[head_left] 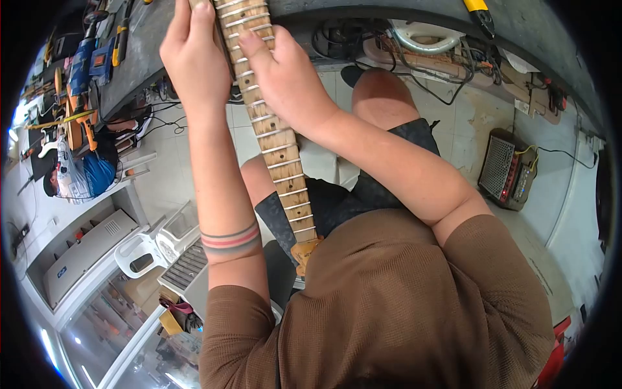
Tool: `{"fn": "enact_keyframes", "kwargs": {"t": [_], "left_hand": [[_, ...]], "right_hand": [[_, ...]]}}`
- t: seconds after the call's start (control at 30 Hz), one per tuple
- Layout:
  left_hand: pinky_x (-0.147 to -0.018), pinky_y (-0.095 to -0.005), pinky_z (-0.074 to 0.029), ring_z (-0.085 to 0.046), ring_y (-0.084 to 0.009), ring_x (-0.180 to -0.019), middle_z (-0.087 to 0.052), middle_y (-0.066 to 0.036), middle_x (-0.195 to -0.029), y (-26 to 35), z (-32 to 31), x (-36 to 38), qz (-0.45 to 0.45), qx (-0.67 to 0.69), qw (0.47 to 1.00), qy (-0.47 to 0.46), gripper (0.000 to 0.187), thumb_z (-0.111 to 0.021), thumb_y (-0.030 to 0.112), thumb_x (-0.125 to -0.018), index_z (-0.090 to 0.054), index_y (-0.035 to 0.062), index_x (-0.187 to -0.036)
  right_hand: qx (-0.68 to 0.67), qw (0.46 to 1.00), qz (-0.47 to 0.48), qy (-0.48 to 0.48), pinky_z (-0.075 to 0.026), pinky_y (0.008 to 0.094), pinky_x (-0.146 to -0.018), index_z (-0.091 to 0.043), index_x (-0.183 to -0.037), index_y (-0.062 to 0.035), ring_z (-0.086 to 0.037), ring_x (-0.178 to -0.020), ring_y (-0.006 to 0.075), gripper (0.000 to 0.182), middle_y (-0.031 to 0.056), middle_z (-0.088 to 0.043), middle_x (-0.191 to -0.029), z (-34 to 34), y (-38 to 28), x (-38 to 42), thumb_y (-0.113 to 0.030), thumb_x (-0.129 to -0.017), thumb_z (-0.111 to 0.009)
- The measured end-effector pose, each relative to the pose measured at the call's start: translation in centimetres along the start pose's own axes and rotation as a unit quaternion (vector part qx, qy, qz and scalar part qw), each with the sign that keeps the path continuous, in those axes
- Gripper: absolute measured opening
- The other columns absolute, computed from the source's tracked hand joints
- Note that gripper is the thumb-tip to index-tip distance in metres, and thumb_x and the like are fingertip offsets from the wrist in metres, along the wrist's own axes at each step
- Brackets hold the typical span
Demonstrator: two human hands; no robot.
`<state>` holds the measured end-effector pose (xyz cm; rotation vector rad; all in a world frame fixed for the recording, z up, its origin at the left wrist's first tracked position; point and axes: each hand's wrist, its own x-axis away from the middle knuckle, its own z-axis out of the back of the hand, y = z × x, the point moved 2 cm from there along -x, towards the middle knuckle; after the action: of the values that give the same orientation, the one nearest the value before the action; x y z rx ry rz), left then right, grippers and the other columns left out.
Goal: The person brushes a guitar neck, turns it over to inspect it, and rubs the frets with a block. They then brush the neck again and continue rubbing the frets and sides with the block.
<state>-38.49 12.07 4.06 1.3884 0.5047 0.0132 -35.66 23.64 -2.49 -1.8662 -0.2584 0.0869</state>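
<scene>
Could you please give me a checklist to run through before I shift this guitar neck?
1. Right hand on the guitar neck, thumb over the frets: ok.
2. Left hand gripping firmly: cannot tell, cut off at the top edge.
3. Headstock clear of the brown shirt: cannot tell, they meet in view.
4. Neck's far end visible: not ok, out of frame.
5. Yellow-and-black tool away from both hands: ok.

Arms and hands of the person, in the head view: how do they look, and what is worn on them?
The left hand and right hand wear no gloves, and no watch shows on either wrist. The brown sleeves are short. Grey and red stripes ring the left forearm near the elbow.
</scene>
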Motion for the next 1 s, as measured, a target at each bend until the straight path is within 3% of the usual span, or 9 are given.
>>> {"fn": "enact_keyframes", "kwargs": {"t": [0.03,0.13,0.2,0.33,0.47,0.73,0.8,0.97,1.0], "left_hand": [[-0.101,-0.0313,-0.057,-0.074,-0.0207,-0.118,-0.073,-0.018,-0.145,0.1,0.6,0.8,-0.048,-0.081,0.995,0.009,0.048,-0.057,0.014,-0.115,-0.059,-0.0113,-0.156],[-0.106,-0.0314,-0.056,-0.072,-0.0190,-0.124,-0.071,-0.016,-0.146,2.2,1.3,5.3,0.040,-0.011,0.999,0.016,0.055,-0.057,0.016,-0.116,-0.051,-0.0087,-0.165],[-0.073,-0.0255,-0.056,-0.068,-0.0077,-0.083,-0.078,-0.007,-0.119,2.2,2.0,7.0,0.095,0.010,0.995,0.026,0.056,-0.061,0.016,-0.115,-0.051,-0.0026,-0.167],[-0.108,-0.0312,-0.056,-0.069,-0.0162,-0.128,-0.070,-0.016,-0.150,1.0,1.4,7.5,0.053,0.009,0.999,0.005,0.063,-0.067,0.019,-0.115,-0.046,-0.0056,-0.169],[-0.106,-0.0314,-0.056,-0.071,-0.0168,-0.125,-0.073,-0.018,-0.147,1.9,0.2,7.0,0.045,-0.071,0.997,0.002,0.067,-0.072,0.018,-0.111,-0.047,-0.0040,-0.169],[-0.103,-0.0360,-0.058,-0.074,-0.0199,-0.120,-0.076,-0.024,-0.142,3.7,1.3,14.5,0.096,-0.305,0.947,0.006,0.067,-0.069,0.011,-0.109,-0.046,-0.0012,-0.170],[-0.099,-0.0350,-0.059,-0.077,-0.0179,-0.113,-0.077,-0.022,-0.141,3.4,1.0,13.0,0.012,-0.342,0.939,-0.004,0.065,-0.068,0.010,-0.109,-0.046,-0.0018,-0.169],[-0.075,-0.0359,-0.058,-0.069,-0.0167,-0.078,-0.081,-0.015,-0.095,3.4,-2.5,1.3,0.033,-0.297,0.954,-0.008,0.058,-0.068,0.022,-0.108,-0.057,-0.0011,-0.160],[-0.083,-0.0359,-0.060,-0.075,-0.0184,-0.088,-0.083,-0.017,-0.110,3.7,-2.4,1.5,0.023,-0.318,0.947,-0.027,0.059,-0.067,0.018,-0.109,-0.054,-0.0003,-0.164]], "right_hand": [[-0.001,1.000,0.005,-0.002,-0.057,0.0501,-0.086,-0.063,-0.117,0.0068,-0.077,-0.097,0.0433,0.052,0.0276,-0.077,-0.101,0.0,0.3,0.9,-0.044,-0.118,-0.057],[-0.024,1.000,-0.005,-0.014,-0.057,0.0470,-0.092,-0.061,-0.126,0.0057,-0.077,-0.102,0.0371,0.052,0.0231,-0.078,-0.108,0.3,0.7,4.0,-0.045,-0.119,-0.057],[-0.036,0.999,-0.005,-0.016,-0.058,0.0469,-0.093,-0.061,-0.127,0.0053,-0.077,-0.103,0.0371,0.052,0.0235,-0.078,-0.109,0.5,1.1,4.2,-0.046,-0.118,-0.057],[-0.019,0.999,-0.033,-0.020,-0.059,0.0467,-0.095,-0.061,-0.129,0.0082,-0.078,-0.108,0.0382,0.058,0.0269,-0.077,-0.111,1.3,-1.0,3.3,-0.048,-0.116,-0.059],[0.061,0.997,-0.010,0.044,-0.061,0.0493,-0.089,-0.059,-0.119,0.0161,-0.079,-0.100,0.0444,0.067,0.0339,-0.076,-0.108,1.6,-1.8,-0.6,-0.051,-0.114,-0.062],[0.032,0.994,0.057,0.093,-0.061,0.0509,-0.080,-0.059,-0.105,0.0089,-0.079,-0.090,0.0443,0.055,0.0299,-0.077,-0.093,0.4,-1.0,-0.8,-0.045,-0.115,-0.064],[0.026,0.994,0.055,0.091,-0.061,0.0509,-0.079,-0.059,-0.105,0.0082,-0.079,-0.089,0.0443,0.054,0.0293,-0.077,-0.092,0.6,-0.6,-0.9,-0.045,-0.115,-0.064],[-0.023,0.994,0.066,0.089,-0.060,0.0514,-0.078,-0.060,-0.107,0.0069,-0.080,-0.089,0.0449,0.052,0.0291,-0.077,-0.093,0.6,-0.3,-1.1,-0.044,-0.113,-0.067],[-0.029,0.993,0.076,0.087,-0.060,0.0513,-0.078,-0.060,-0.107,0.0073,-0.079,-0.088,0.0449,0.053,0.0292,-0.077,-0.093,0.6,-0.3,-1.1,-0.045,-0.113,-0.068]]}}
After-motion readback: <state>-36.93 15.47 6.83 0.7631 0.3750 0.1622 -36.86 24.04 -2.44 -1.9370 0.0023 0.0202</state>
